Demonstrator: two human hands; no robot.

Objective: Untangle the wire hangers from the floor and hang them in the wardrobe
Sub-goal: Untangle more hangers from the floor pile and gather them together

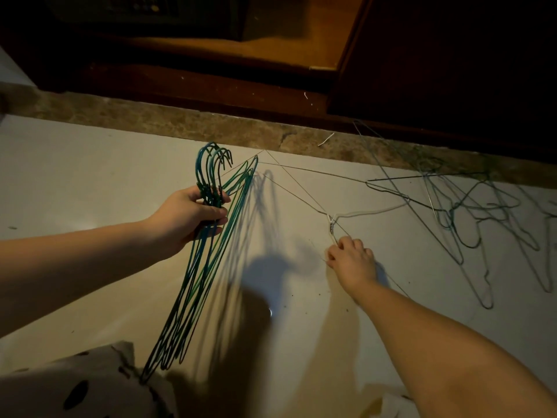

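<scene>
- The left hand [193,214], at centre left of the frame, is clenched round a bundle of green wire hangers [205,267], gripping them at their twisted necks.
- The bundle's hooks [214,159] stand up above the fist, stacked close together and curving toward the right.
- The bodies of these hangers hang down and to the lower left. Their lowest ends reach a piece of pale spotted fabric [75,384] in the bottom left corner.
- The right hand [351,260], just right of centre, has its fingers curled round the wire of a pale hanger [361,212], grasping it just below its twisted neck.
- The pale hanger's thin wires run from that neck up and left toward the stone strip [135,119], and right toward the other hangers.
- At the right of the frame a tangle of green and grey hangers [452,214] lies on the floor [75,176], with wires crossing one another. How many there are cannot be told.
- One arm of the pale hanger reaches in among the wires at the tangle's left edge.
- The floor is pale and smooth, with dark shadows of the arms and the bundle across its middle.
- The stone strip runs across the frame above the floor, and the tangle's upper wires lie against it.
- The wardrobe [437,55] fills the top of the frame in dark wood, and its open compartment [286,40] shows a lighter wooden base.
</scene>
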